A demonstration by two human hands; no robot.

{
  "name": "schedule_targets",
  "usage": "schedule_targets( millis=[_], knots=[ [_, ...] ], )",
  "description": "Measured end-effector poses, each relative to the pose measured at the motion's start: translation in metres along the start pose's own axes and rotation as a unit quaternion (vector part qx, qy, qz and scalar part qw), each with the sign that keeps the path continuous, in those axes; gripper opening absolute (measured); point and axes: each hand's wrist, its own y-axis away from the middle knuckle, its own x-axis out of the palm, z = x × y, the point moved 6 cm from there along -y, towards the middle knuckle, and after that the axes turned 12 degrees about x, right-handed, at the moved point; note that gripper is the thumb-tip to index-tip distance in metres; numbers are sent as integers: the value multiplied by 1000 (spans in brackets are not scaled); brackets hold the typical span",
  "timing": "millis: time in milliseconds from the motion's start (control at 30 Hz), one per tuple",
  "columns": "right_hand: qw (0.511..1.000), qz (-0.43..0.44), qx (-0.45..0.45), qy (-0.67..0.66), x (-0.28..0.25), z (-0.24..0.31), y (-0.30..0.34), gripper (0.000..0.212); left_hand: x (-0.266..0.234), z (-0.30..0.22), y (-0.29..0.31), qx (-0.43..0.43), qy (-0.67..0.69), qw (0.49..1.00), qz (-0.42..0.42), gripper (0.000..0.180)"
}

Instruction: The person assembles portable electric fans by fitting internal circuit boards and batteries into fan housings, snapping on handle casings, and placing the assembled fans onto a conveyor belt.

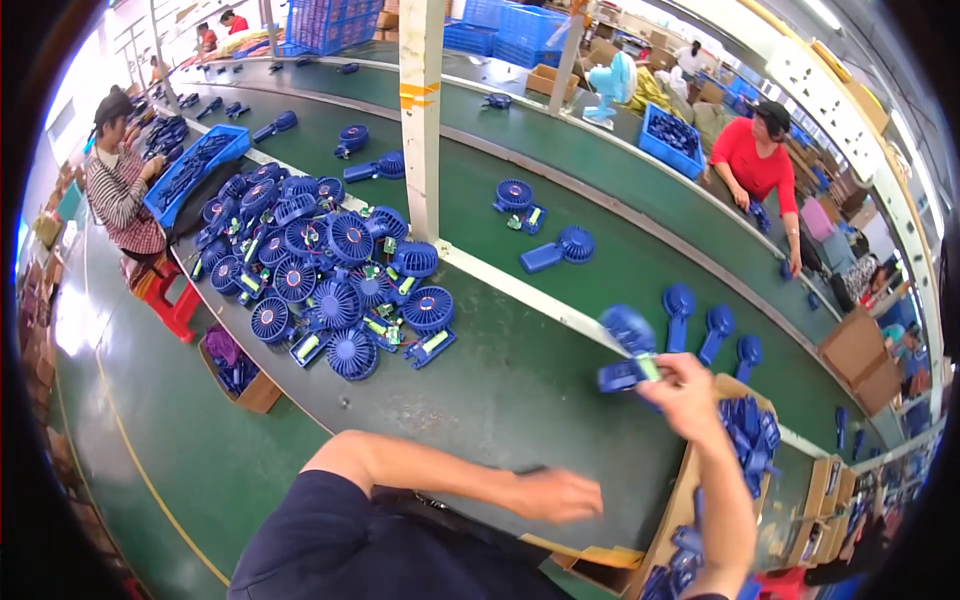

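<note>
My right hand (688, 400) grips a blue handheld fan (628, 330), blurred by motion. Its handle is uncovered, and a pale green battery cell shows by my fingers. The fan is held over the right part of the grey work table (480, 400). Lower and further left, my left hand (560, 496) is curled closed above the table's near edge, slightly blurred; whatever it holds, if anything, is hidden. A heap of blue fans (330, 255) covers the table's left part, several with opened handles, green boards and battery cells showing.
Beyond a white rail and post (420, 130), a green conveyor belt (465, 240) carries spaced-out fans. Cardboard boxes of blue parts (745, 435) stand at my right. One co-worker (755, 165) reaches over the far side; another person (125, 170) sits left by a blue crate (200, 170).
</note>
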Motion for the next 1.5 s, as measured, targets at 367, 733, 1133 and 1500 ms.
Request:
schedule_targets(
  millis=[367, 733, 1133, 1500],
  knots=[
    [984, 40, -168, 52, 141, 47, 102, 35, -169, -15, 87, -197, -347, 874, -276, 63],
    [981, -72, -64, 166, 183, -9, 76, 89, -189, 21, 105, -350, -333, 852, -204, 83],
    [995, -87, -12, -51, 206, 2, 61, 61, -151, 31, 108, -262, 163, 824, -475, 94],
    [969, -25, -184, -163, 200, 87, 109, 57, -179, -27, 140, -216, 457, 684, -525, 56]
  ],
)
